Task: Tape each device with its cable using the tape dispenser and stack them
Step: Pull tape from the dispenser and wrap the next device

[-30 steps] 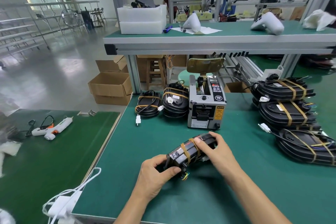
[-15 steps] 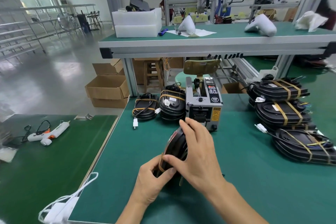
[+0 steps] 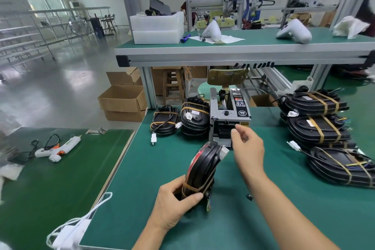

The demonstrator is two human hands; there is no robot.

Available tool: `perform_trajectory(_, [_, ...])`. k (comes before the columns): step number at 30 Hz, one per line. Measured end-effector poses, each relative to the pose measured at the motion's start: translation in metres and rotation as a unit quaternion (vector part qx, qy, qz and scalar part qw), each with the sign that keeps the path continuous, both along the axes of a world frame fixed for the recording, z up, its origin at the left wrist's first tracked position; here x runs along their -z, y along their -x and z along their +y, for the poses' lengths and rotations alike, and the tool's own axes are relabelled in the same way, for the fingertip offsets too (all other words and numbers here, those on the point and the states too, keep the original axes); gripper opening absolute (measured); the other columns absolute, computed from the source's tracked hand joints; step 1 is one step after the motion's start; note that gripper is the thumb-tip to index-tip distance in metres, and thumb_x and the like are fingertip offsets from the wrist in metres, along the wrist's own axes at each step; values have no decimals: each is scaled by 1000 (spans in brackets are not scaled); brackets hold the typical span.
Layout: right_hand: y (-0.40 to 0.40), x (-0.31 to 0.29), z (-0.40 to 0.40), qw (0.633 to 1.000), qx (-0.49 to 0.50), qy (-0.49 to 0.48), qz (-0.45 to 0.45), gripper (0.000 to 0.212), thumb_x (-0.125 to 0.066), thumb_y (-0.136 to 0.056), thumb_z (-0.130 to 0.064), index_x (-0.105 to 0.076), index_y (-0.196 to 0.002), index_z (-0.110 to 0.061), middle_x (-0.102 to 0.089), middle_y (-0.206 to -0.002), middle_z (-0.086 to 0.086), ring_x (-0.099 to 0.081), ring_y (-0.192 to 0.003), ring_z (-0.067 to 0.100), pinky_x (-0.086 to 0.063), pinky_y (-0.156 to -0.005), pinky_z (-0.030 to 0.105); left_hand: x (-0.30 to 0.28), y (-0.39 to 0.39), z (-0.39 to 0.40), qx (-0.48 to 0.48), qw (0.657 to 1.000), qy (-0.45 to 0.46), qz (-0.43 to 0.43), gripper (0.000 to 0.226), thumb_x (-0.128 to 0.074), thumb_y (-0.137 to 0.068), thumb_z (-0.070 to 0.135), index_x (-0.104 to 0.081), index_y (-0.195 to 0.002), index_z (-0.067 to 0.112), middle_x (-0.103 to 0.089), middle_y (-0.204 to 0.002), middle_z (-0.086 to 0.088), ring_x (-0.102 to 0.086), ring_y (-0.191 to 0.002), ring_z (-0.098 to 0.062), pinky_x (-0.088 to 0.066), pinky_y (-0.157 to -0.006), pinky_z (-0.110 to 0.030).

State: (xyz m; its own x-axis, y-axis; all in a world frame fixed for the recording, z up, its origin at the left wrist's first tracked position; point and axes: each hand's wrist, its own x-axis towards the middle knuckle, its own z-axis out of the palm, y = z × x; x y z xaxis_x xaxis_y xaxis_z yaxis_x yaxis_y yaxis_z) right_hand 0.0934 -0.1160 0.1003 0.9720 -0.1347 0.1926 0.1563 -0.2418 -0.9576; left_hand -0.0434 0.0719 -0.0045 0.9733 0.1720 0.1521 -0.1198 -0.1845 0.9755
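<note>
A black device with its cable and one band of tan tape stands on edge on the green mat, its near end gripped by my left hand. My right hand hovers in front of the grey tape dispenser, just by its outlet, with thumb and forefinger close together; I cannot tell whether a strip is between them. Taped devices lie stacked at the right and left of the dispenser.
A flat black unit with a white plug lies at the far left of the mat. A white glue gun rests on the neighbouring table. A white cable hangs over the near left edge. A raised shelf spans the back.
My right hand let go of the device and moved forward to the dispenser outlet. My left hand keeps holding the device, which now stands upright on its edge.
</note>
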Motion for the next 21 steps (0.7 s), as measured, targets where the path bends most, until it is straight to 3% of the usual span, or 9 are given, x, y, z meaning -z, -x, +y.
perform_trajectory(2, [-24,10,-2,994,10,28,102,30,-61,-98,-23,-73,-126,-18,-74,-118,0,-65,-113,21,-47,-98,30,1,0,1,4,1000,5,1,45,-91,-82,44,-81,-121,26,-83,-108,-2,-74,-97,-14,-58,-91,-29])
perform_trajectory(4, [-36,17,0,990,10,49,131,32,-59,-98,-21,-74,-127,-14,-74,-121,3,-65,-117,27,-47,-99,33,1,0,1,7,1000,11,0,45,-90,-82,43,-80,-123,26,-83,-110,-3,-75,-100,-16,-59,-93,-31])
perform_trajectory(9, [-46,20,12,991,15,43,124,30,-59,-97,-21,-76,-122,-14,-78,-111,3,-67,-112,30,-51,-95,34,3,-1,1,4,1000,29,6,42,-90,-79,41,-82,-118,27,-83,-105,-5,-73,-94,-14,-57,-90,-31])
perform_trajectory(13, [-50,22,20,992,35,55,112,31,-59,-96,-19,-73,-120,-6,-77,-113,11,-66,-109,37,-54,-98,46,4,-1,1,6,999,33,5,44,-91,-79,43,-81,-119,28,-83,-107,-4,-74,-96,-14,-58,-91,-30])
perform_trajectory(16, [-54,23,26,991,55,33,121,24,-57,-92,-15,-72,-101,2,-73,-97,23,-66,-98,42,-55,-85,42,4,-1,2,7,999,32,3,46,-91,-80,45,-81,-121,27,-83,-107,-3,-74,-97,-13,-57,-90,-28])
perform_trajectory(18, [-56,21,29,988,71,-2,140,23,-56,-90,-14,-73,-89,3,-72,-88,23,-63,-81,41,-56,-75,41,3,-1,2,8,1000,30,0,48,-92,-80,50,-81,-122,27,-83,-108,-2,-75,-98,-13,-56,-90,-26])
perform_trajectory(21, [-62,18,32,972,100,-95,188,20,-59,-87,-10,-76,-78,-4,-73,-63,5,-67,-69,16,-47,-58,27,2,-1,2,11,999,32,-2,53,-91,-80,55,-80,-123,27,-83,-110,-2,-75,-100,-14,-56,-91,-26])
